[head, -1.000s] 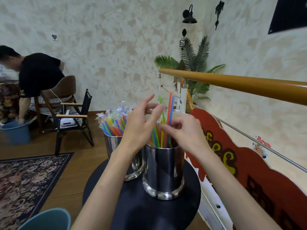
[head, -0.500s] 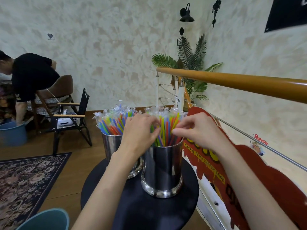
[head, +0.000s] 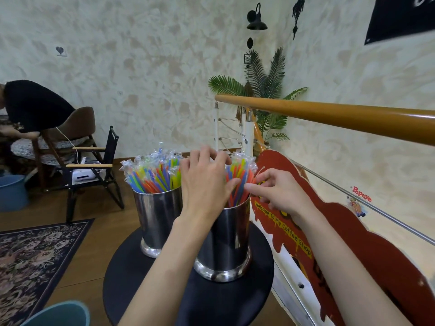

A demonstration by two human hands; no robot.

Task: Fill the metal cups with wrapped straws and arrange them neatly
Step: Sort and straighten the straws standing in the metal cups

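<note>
While both hands' curled fingers (head: 231, 184) grip them, bright wrapped straws (head: 239, 175) stand bunched in the shiny metal cup (head: 231, 241).

Two polished metal cups stand upright, close side by side, on a round black tabletop (head: 146, 274). Near cup (head: 226, 245): flared base, filled with wrapped straws (head: 237, 177) in orange, yellow, blue and green, standing roughly vertical, clear wrapper tips bunched above the rim; part of the bundle is hidden. Far cup (head: 156, 212), left of and behind the near one: packed with its own wrapped straws (head: 153, 175), which fan outward and lean left.
</note>
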